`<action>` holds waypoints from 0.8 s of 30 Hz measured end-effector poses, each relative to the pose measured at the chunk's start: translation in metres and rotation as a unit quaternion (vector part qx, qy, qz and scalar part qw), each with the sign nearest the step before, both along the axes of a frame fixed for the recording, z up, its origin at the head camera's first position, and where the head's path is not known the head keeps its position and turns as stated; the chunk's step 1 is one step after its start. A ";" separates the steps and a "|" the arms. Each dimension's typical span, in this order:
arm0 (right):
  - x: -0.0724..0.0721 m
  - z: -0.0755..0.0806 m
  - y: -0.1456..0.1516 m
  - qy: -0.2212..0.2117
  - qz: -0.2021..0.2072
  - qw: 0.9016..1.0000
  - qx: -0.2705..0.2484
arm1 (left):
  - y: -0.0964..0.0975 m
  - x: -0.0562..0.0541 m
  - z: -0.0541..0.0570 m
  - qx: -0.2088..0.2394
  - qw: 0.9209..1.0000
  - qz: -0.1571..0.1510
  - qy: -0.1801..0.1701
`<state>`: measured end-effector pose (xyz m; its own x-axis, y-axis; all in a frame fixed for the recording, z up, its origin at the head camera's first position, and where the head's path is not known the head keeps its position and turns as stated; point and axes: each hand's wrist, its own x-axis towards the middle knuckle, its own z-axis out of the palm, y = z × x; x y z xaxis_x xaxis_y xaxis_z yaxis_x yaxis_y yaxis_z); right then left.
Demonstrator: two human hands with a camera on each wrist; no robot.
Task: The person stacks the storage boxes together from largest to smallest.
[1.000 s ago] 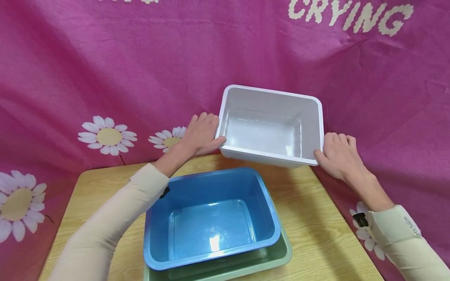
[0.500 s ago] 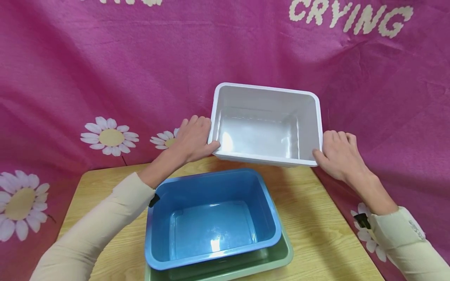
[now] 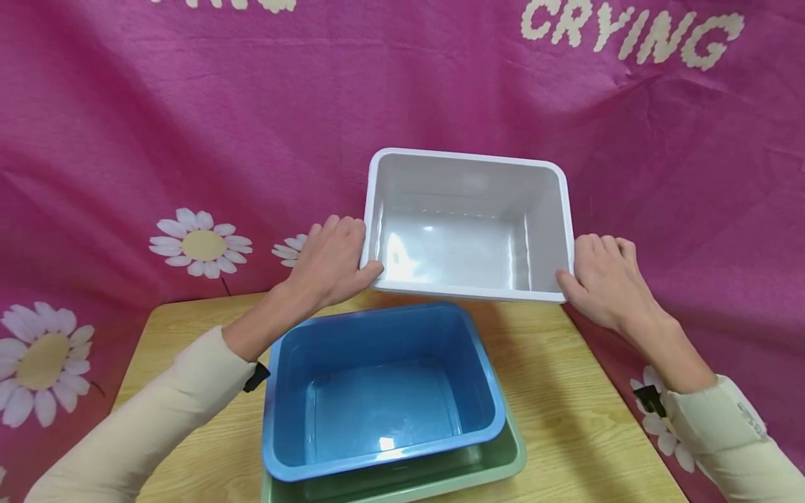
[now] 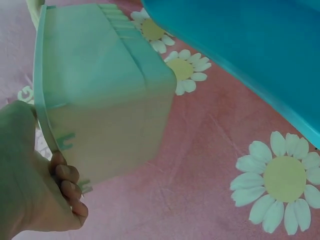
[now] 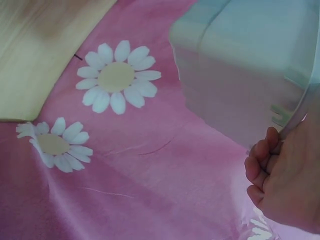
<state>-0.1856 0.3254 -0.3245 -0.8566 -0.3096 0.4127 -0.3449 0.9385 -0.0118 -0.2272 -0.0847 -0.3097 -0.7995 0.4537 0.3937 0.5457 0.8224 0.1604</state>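
Observation:
A white plastic bin is held in the air above the back of the table, its opening tipped toward me and nothing inside. My left hand grips its left rim, thumb over the edge and fingers curled under it, as the left wrist view shows on the bin's outer wall. On the opposite side my right hand holds the right rim the same way; in the right wrist view its curled fingers lie beneath the lip. A blue bin sits in front, nested in a green bin.
Both nested bins stand on a wooden table. A magenta cloth with white daisies and lettering hangs behind and beside it. The table's right edge runs below my right forearm.
The white bin has shifted a little to the left, mostly at its left end, and its opening faces me more. My left hand has moved left and down with it; my right hand has barely moved.

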 end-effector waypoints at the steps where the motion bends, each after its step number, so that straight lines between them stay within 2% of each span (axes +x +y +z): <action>1: 0.001 0.000 -0.001 0.000 0.002 1.000 0.000 | -0.001 0.002 0.000 0.003 1.000 0.001 -0.001; 15: 0.013 0.008 -0.014 -0.018 0.032 0.999 0.005 | -0.015 0.033 0.011 0.006 1.000 0.021 0.000; 24: 0.021 0.017 -0.026 -0.035 0.051 0.998 0.000 | -0.028 0.057 0.019 0.004 0.999 0.038 -0.006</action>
<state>-0.1644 0.2994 -0.3078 -0.8472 -0.3976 0.3523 -0.4379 0.8982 -0.0395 -0.1699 -0.1127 -0.2906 -0.8360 0.3889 0.3872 0.4805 0.8595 0.1743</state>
